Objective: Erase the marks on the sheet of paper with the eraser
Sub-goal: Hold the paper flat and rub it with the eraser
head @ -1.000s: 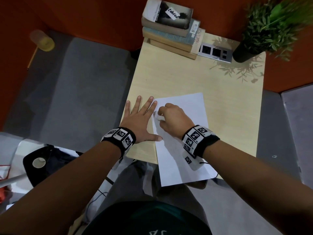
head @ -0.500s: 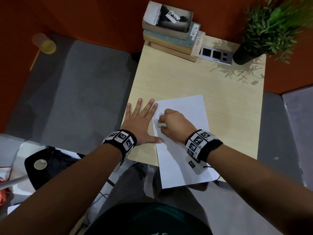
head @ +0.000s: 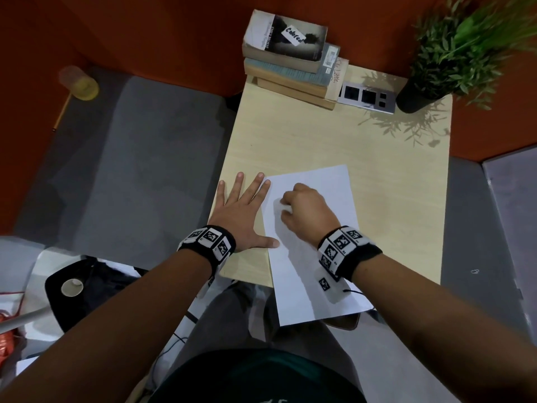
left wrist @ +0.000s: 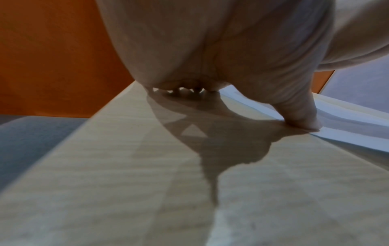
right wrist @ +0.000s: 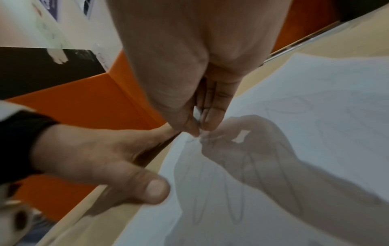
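Surface: we see a pale wood-grain desk, its near edge at the person's lap.
Room: orange walls behind and to the left of the desk, grey floor on both sides.
Sheet of paper: one white sheet lies on the near part of the desk, its near end hanging over the desk's edge; faint pencil loops show on it in the right wrist view.
Left hand: we see it flat on the desk with fingers spread and straight, just left of the sheet; the thumb tip presses the sheet's left edge.
Right hand: fingers curled, pinching a small white eraser whose tip touches the paper near its left edge.
Books: three, stacked at the desk's far left corner.
Socket panel: one grey panel, just right of the books.
Potted plant: one, in a black pot at the far right corner.
Floor, left: one yellow cup on its side, a thin stick beside it.
In the way: nothing lies between the hands and the sheet; books, panel and plant stand well apart from it.
Wristbands: two, black with square markers, one per wrist.
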Demonstrator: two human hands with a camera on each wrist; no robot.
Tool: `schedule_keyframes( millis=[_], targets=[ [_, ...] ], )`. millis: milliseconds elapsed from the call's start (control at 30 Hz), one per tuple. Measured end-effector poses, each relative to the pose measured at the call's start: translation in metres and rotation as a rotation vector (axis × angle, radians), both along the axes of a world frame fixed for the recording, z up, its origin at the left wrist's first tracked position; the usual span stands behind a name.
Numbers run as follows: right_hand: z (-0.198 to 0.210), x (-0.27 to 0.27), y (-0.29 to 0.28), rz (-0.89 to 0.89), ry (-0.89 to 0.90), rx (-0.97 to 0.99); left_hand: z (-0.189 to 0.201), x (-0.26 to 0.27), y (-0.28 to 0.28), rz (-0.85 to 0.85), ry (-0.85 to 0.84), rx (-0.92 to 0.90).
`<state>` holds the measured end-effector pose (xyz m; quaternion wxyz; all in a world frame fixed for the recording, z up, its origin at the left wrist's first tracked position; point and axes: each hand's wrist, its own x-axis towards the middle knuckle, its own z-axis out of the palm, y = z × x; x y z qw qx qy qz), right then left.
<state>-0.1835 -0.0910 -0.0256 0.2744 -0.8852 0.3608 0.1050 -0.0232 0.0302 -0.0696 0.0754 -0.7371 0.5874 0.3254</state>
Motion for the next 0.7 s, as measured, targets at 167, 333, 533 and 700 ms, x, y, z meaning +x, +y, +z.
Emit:
schedule_keyframes(
  millis=[167,333,533,700],
  targets=[
    [0.0,-0.002,0.004,0.11,0.019,0.037,0.0,0.001,0.0,0.006,-0.003,-0.005],
    [0.0,-0.004,0.005,0.026,-0.023,0.003,0.0,0.0,0.0,0.005,-0.007,0.002],
    [-0.002,-0.007,-0.007,0.014,-0.018,-0.009,0.001,-0.001,-0.001,0.002,-0.016,0.015],
    [-0.005,-0.009,0.009,0.06,-0.035,0.03,0.002,0.0,-0.001,-0.002,-0.014,0.01]
  ],
)
